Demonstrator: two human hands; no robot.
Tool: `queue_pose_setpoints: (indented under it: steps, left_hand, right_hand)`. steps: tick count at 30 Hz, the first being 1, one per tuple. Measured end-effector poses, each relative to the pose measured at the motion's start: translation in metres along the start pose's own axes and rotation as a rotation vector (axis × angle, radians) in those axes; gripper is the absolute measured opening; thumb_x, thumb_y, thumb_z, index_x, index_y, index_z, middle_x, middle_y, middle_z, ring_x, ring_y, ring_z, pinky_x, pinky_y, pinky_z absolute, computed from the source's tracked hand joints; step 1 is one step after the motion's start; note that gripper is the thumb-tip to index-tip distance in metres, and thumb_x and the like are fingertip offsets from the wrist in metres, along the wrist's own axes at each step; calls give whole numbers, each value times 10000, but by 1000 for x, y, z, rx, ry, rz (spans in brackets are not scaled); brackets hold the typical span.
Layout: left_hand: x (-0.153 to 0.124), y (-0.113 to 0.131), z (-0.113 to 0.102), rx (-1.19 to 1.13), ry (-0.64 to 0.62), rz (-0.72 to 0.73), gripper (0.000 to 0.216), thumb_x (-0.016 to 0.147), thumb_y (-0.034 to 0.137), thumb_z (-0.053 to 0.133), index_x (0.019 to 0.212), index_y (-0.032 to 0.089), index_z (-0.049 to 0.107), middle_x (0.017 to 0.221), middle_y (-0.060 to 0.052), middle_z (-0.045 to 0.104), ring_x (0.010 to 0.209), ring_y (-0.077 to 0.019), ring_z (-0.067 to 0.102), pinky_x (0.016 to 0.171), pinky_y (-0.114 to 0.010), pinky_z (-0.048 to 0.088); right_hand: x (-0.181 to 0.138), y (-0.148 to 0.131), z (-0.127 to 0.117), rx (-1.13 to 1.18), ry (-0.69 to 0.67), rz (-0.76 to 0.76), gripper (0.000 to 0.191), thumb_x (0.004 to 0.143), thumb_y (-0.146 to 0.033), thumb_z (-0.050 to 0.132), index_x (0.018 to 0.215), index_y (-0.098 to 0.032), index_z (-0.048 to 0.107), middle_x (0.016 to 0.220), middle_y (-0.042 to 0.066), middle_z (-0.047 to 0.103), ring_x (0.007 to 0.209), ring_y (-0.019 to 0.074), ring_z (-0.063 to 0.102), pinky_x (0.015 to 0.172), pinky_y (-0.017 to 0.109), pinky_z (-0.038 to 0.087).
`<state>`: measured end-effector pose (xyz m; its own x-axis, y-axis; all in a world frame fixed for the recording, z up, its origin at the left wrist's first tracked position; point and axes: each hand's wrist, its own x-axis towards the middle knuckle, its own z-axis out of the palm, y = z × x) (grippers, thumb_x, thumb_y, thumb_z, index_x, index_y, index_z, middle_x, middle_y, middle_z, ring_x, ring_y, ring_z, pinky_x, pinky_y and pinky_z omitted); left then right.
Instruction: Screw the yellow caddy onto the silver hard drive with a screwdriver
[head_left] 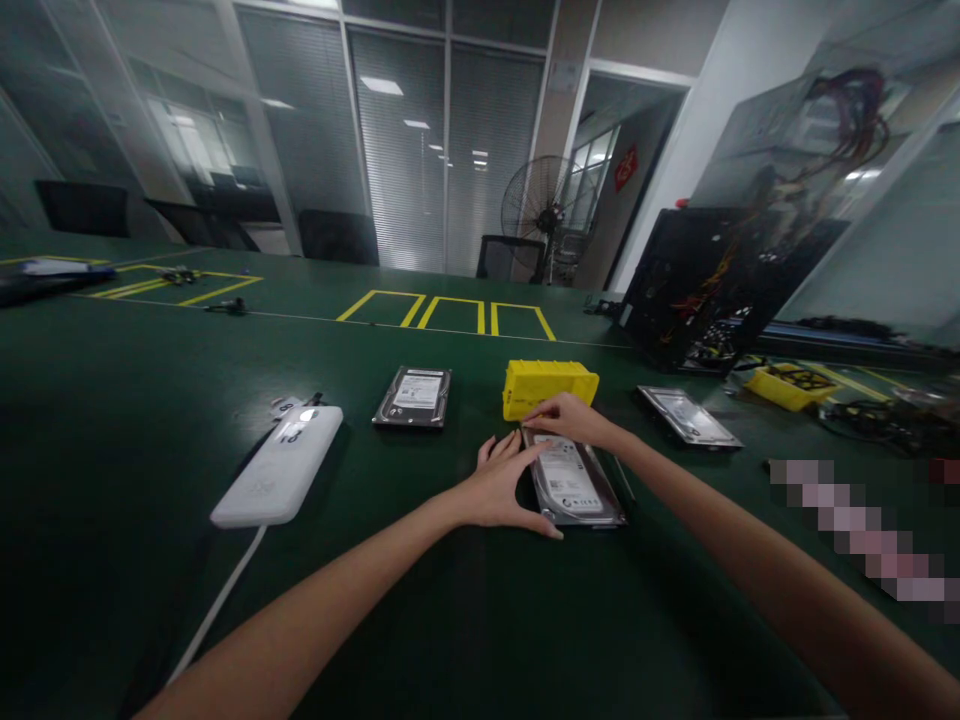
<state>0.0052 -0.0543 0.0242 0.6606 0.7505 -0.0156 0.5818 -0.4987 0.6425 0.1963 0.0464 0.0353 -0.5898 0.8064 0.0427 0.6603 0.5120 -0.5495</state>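
A hard drive (574, 483) with a white label lies flat on the green table (112, 420) in front of me. My left hand (502, 490) rests against its left edge, fingers spread, thumb along the near corner. My right hand (570, 415) reaches to the drive's far end, fingertips pinched on its top edge. A yellow plastic box (547, 385) stands just behind the drive, close to my right hand.
A second hard drive (414, 396) lies to the left, a third (688, 415) to the right. A white power bank (279, 466) with cable lies at left. An open black computer case (712, 285) stands at right, with a yellow tray (791, 385) and cables.
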Motion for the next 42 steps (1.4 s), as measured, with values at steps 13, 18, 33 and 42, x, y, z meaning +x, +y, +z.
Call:
queue_pose_setpoints:
  steps: [13, 18, 33, 42]
  left_hand:
    - [1, -2, 1, 10, -12, 8, 1149, 577, 754, 626, 1479, 259, 116, 1550, -135, 49, 1412, -349, -32, 1114, -555, -41]
    - [0, -1, -1, 7, -18, 4, 1128, 587, 740, 630, 1478, 266, 124, 1553, -123, 30, 1410, -357, -34, 1111, -567, -33]
    - [0, -2, 0, 9, -30, -5, 1146, 579, 755, 619, 1479, 258, 113, 1551, -136, 26, 1410, -354, -42, 1109, -567, -28]
    - [0, 0, -1, 26, -32, 8, 1062, 583, 774, 598, 1452, 289, 229, 1553, -115, 60, 1413, -355, -25, 1106, -565, -26]
  right_hand:
    - [1, -12, -9, -122, -49, -65, 243, 828, -274, 559, 971, -192, 738, 955, 49, 735, 788, 159, 658, 707, 266, 482]
    - [-3, -10, -6, -172, 36, -34, 228, 809, -277, 582, 935, -183, 747, 860, 54, 736, 704, 152, 628, 626, 262, 438]
    - [-27, -11, -14, -162, 33, -38, 240, 806, -316, 588, 922, -167, 735, 879, 61, 717, 726, 154, 611, 628, 277, 435]
    - [-26, -18, -18, -269, -69, -157, 261, 865, -291, 529, 1045, -227, 706, 1003, 69, 644, 887, 178, 589, 757, 323, 443]
